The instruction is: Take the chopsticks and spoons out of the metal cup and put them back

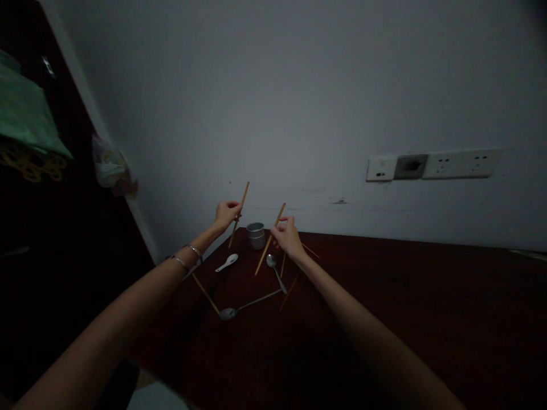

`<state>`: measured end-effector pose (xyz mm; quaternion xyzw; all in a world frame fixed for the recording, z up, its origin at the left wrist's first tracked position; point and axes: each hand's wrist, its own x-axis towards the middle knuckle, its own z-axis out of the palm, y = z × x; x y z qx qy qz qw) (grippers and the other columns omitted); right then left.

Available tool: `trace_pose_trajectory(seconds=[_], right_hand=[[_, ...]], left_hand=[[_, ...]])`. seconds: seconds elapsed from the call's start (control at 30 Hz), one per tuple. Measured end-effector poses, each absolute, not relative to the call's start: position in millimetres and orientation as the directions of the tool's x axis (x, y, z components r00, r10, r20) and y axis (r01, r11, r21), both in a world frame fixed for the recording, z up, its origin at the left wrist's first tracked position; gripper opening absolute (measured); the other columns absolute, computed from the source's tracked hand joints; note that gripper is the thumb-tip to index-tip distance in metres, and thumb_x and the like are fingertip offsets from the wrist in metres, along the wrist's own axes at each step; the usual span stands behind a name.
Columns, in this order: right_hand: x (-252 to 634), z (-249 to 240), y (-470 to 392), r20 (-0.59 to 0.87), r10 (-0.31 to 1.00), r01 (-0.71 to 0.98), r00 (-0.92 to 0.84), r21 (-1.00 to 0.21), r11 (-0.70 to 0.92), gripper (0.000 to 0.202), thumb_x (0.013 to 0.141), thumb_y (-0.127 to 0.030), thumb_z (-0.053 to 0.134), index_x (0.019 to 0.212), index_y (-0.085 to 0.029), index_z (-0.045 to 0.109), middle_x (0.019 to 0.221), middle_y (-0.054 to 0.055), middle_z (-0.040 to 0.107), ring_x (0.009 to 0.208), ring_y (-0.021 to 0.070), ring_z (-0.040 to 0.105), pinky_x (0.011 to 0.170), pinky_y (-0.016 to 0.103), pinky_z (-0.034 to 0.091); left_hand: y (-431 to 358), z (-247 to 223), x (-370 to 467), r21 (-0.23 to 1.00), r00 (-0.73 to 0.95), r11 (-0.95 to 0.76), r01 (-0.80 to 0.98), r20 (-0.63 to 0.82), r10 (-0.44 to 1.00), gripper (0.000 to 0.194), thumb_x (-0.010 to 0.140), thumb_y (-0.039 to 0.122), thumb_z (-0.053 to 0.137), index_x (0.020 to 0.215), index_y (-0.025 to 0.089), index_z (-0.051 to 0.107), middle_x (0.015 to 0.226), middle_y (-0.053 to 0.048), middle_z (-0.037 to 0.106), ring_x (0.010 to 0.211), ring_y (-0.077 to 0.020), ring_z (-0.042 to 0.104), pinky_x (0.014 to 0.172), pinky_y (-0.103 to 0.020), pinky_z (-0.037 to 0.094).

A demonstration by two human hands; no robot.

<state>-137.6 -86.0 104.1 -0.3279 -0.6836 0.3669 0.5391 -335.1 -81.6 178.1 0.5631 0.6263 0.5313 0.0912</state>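
My left hand (228, 215) pinches a wooden chopstick (245, 193), held nearly upright to the left of a metal cup (256, 236). In my right hand (287, 234) is another chopstick (264, 255), slanting down toward the table on the cup's right. Below my left hand lies a white soup spoon (228, 262). A metal spoon (272, 261) rests under my right hand, its handle end meeting that of a second metal spoon (228, 314). One loose chopstick (205, 294) touches the second spoon's bowl. Several other chopsticks lie around and beneath my right hand, partly hidden by it.
The dark red table (384, 296) meets a grey wall (307, 102) at its back. Wall sockets (444, 165) sit above the table at right. To the left hang a plastic bag (109, 165) and green cloth (25, 108) near a dark door (77, 239).
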Motion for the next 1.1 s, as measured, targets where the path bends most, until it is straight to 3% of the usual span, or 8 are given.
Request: trace_pose_trajectory(seconds=[0.13, 0.37, 0.77, 1.1], right_hand=[[-81.5, 120.9, -86.1, 0.517, 0.844, -0.043, -0.145, -0.855, 0.516, 0.038, 0.069, -0.031, 0.049, 0.096, -0.022, 0.024, 0.060, -0.009, 0.052, 0.041, 0.0098, 0.053, 0.032, 0.016, 0.040], [7.8, 118.3, -95.9, 0.463, 0.863, 0.021, -0.199, -0.879, 0.476, 0.041, 0.068, -0.035, 0.054, 0.097, -0.021, 0.028, 0.066, -0.005, 0.058, 0.051, 0.0125, 0.059, 0.031, 0.016, 0.042], [84.6, 80.3, -119.0, 0.360, 0.911, 0.109, -0.200, -0.916, 0.386, 0.031, 0.073, -0.037, 0.052, 0.095, -0.018, 0.041, 0.070, 0.000, 0.061, 0.056, 0.0130, 0.060, 0.029, 0.015, 0.042], [91.2, 42.5, -124.3, 0.253, 0.967, 0.108, -0.009, -0.962, 0.252, 0.026, 0.068, -0.036, 0.054, 0.084, -0.015, 0.050, 0.056, -0.003, 0.055, 0.044, 0.0097, 0.053, 0.027, 0.016, 0.040]], left_hand=[[-87.8, 184.6, -270.1, 0.858, -0.167, -0.292, 0.422, 0.390, 0.905, 0.019, 0.069, 0.027, 0.058, 0.076, 0.009, 0.060, 0.068, -0.004, 0.059, 0.058, -0.0117, 0.057, 0.049, -0.020, 0.044], [-94.7, 159.1, -165.0, 0.919, 0.079, -0.317, 0.236, 0.307, 0.949, 0.019, 0.066, 0.028, 0.062, 0.072, 0.010, 0.064, 0.066, -0.004, 0.061, 0.057, -0.0097, 0.054, 0.050, -0.020, 0.042], [-92.6, 97.2, -74.1, 0.987, 0.130, -0.135, -0.087, 0.145, 0.981, 0.023, 0.062, 0.031, 0.068, 0.068, 0.009, 0.065, 0.058, -0.004, 0.061, 0.048, -0.0083, 0.052, 0.049, -0.020, 0.040], [-94.2, 60.6, -48.3, 0.998, 0.187, -0.046, -0.040, 0.053, 0.981, 0.016, 0.062, 0.026, 0.068, 0.066, 0.010, 0.065, 0.055, -0.002, 0.060, 0.043, -0.0052, 0.048, 0.047, -0.018, 0.039]])
